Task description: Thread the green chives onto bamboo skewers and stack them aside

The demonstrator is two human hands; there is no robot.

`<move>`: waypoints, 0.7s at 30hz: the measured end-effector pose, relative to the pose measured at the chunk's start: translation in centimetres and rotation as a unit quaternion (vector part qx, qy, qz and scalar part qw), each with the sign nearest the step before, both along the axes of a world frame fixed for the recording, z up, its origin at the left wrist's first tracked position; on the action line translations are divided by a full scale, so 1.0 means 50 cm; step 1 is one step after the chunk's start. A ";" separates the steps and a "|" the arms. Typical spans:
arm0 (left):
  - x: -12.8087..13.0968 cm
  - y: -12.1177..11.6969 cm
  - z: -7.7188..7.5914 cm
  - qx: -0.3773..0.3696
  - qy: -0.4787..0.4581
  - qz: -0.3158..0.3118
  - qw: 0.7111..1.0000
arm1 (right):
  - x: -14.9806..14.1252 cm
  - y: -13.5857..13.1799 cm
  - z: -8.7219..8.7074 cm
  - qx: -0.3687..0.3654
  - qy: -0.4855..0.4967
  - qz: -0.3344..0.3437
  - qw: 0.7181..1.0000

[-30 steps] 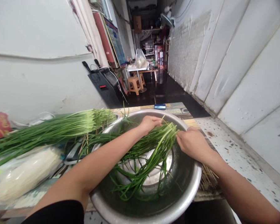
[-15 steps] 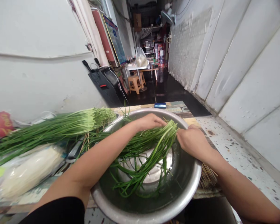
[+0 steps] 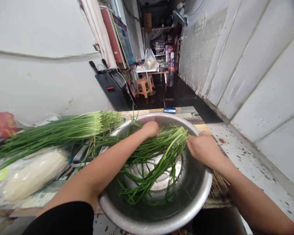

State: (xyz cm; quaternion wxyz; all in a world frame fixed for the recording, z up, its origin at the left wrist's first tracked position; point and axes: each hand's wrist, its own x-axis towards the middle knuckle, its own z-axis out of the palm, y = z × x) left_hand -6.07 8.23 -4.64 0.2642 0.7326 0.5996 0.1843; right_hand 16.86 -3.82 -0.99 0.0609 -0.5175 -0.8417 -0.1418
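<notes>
A large metal basin stands before me with loose green garlic chives draped inside it. Their pale cut ends fan out near its right rim. My left hand is curled closed over the strands at the back of the basin, its fingertips hidden among them. Right beside the pale ends, my right hand makes a fist; what lies inside it is hidden. A thick bundle of garlic chives lies to the left, pale ends toward the basin.
Left of the basin lies a clear plastic bag with something whitish. Thin bamboo skewers stick out under the basin's right side. A small blue object rests on the table's far edge. Stools stand farther back.
My left hand has drawn back leftward from the pale ends and its fingers have curled closed. The right hand stays nearly in place. The view has shifted slightly.
</notes>
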 end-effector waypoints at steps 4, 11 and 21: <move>-0.003 -0.001 0.012 -0.034 0.090 -0.045 0.994 | 0.001 0.000 0.000 -0.009 0.000 0.003 1.000; -0.019 -0.001 0.054 -0.045 0.112 -0.039 0.992 | 0.000 0.002 -0.004 -0.012 -0.001 0.003 1.000; 0.030 -0.019 0.001 0.117 0.116 -0.144 0.976 | -0.002 0.000 0.000 0.000 -0.006 0.002 1.000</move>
